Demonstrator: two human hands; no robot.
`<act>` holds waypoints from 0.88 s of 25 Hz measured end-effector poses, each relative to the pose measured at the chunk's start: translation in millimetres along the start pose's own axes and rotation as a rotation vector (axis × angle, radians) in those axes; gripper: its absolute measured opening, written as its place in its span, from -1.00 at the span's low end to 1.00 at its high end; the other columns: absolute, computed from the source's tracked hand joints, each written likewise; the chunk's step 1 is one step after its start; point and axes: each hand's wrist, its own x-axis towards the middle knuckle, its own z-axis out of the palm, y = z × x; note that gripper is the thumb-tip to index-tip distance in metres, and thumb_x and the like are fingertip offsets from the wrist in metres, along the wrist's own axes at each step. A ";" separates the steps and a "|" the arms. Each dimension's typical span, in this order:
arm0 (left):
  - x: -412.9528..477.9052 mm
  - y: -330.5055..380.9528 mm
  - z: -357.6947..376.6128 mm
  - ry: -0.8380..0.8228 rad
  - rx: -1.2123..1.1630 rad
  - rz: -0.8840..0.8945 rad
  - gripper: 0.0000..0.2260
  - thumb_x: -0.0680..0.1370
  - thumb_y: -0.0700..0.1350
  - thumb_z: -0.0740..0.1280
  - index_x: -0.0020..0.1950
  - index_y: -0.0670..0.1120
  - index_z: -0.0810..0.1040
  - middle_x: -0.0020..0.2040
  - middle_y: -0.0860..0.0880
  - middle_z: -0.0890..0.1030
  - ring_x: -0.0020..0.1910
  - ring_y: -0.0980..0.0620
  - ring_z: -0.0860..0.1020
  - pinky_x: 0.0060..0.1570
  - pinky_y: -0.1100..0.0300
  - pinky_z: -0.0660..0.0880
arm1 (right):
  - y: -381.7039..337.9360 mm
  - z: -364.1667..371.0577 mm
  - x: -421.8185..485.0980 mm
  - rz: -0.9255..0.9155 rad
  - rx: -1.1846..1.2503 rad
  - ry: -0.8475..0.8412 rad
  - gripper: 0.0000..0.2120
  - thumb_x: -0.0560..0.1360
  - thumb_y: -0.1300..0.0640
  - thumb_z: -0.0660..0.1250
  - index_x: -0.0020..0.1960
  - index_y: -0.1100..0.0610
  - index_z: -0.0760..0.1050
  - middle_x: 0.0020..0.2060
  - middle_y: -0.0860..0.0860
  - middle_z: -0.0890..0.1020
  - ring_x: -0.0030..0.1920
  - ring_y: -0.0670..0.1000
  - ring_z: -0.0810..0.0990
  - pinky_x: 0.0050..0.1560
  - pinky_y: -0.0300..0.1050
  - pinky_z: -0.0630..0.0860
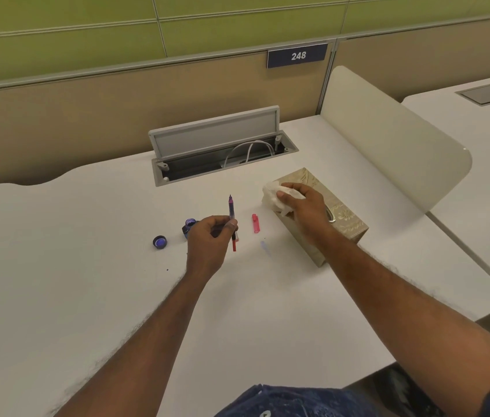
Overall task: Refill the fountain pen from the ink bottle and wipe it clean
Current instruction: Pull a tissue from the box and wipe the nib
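Left grip (pixel 210 233): pinches fountain pen (pixel 231 209), nib up
Right grip (pixel 304 203): clutches tissue (pixel 273 195) on tissue box (pixel 347 219)
Desk (pixel 87 266): open ink bottle (pixel 189 225)

red pen cap (pixel 255 223), gold floral tissue box (pixel 340 218)

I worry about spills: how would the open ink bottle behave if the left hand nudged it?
The ink bottle looks small and squat, so it would probably slide rather than tip. Its cap lies off to one side, so any tip would likely spill ink. The left hand is close beside it, so a bump seems plausible.
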 end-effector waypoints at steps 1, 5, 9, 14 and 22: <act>-2.8 -1.6 -4.1 0.003 -0.008 -0.001 -0.84 0.54 -0.08 0.37 0.05 -0.11 0.64 -0.18 0.09 0.67 -0.16 0.19 0.66 -0.12 0.40 0.55 | 3.3 6.2 -5.6 0.037 0.040 -0.017 -0.76 0.48 0.28 0.40 0.14 0.22 0.55 0.05 0.14 0.61 0.04 0.12 0.60 -0.03 -0.01 0.60; -11.4 -7.9 -20.3 0.021 -0.021 0.002 -0.78 0.53 -0.07 0.39 0.08 -0.17 0.65 -0.08 -0.04 0.71 -0.07 0.04 0.67 0.02 0.21 0.58 | 15.9 32.9 -29.6 0.101 0.020 -0.064 -0.76 0.50 0.25 0.38 0.16 0.16 0.54 0.12 0.12 0.59 0.10 0.15 0.59 0.08 0.01 0.62; -21.2 -8.2 -27.5 0.011 0.019 0.022 -0.76 0.52 -0.06 0.39 0.12 -0.15 0.65 -0.06 -0.04 0.71 -0.06 0.07 0.66 -0.01 0.31 0.54 | 24.9 66.3 -51.0 0.034 -0.175 -0.024 -0.74 0.49 0.18 0.41 0.18 0.13 0.56 0.07 0.06 0.63 0.03 0.10 0.62 -0.02 -0.09 0.64; -29.7 -12.9 -38.6 -0.018 0.006 0.029 -0.85 0.51 -0.09 0.41 0.04 -0.09 0.67 -0.18 0.05 0.69 -0.16 0.18 0.67 -0.18 0.49 0.49 | 24.2 85.2 -58.9 0.048 -0.153 -0.143 -0.78 0.54 0.19 0.34 0.18 0.17 0.54 0.09 0.11 0.62 0.06 0.15 0.61 0.04 -0.01 0.63; -26.7 -18.7 -48.2 -0.063 0.003 -0.003 -0.87 0.55 -0.12 0.36 -0.04 -0.11 0.68 -0.23 0.00 0.70 -0.24 0.20 0.66 -0.19 0.47 0.50 | 22.1 86.3 -61.4 0.062 -0.053 -0.308 -0.77 0.60 0.16 0.25 0.24 0.13 0.51 0.16 0.08 0.60 0.14 0.13 0.60 0.11 -0.03 0.59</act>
